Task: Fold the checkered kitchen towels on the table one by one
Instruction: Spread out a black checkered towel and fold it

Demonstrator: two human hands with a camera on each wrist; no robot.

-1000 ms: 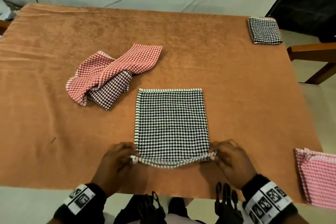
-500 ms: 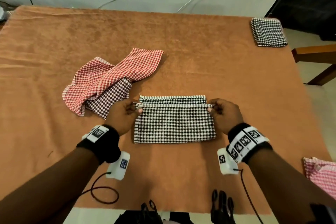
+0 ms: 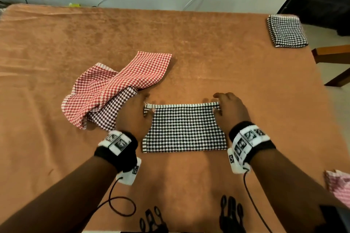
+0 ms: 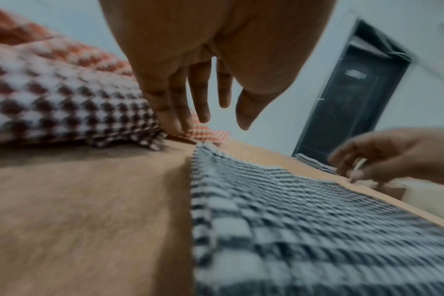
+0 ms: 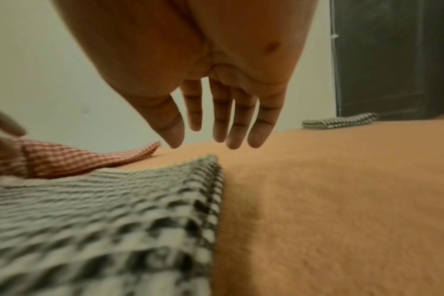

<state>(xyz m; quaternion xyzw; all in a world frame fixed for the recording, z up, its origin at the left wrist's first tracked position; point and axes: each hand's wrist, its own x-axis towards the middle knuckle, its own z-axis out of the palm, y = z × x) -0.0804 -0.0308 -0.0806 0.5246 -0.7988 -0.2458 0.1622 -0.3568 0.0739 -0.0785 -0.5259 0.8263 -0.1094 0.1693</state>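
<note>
Black towel half-folded, both hands letting go.
Left hand (image 3: pixel 135 113) and right hand (image 3: pixel 230 108) released, fingers straight at far corners; black checkered towel (image 3: pixel 185 128) lies between them on tabletop (image 3: pixel 208 53), likely squaring edges.

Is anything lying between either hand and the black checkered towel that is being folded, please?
Nothing visible does. The left hand and right hand sit at the far corners of the black checkered towel; the red towel pile lies off to the left.

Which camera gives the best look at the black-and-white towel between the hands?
The head view: the whole black towel shows, folded flat. The left wrist view and right wrist view show only blurred side edges of it.
</note>
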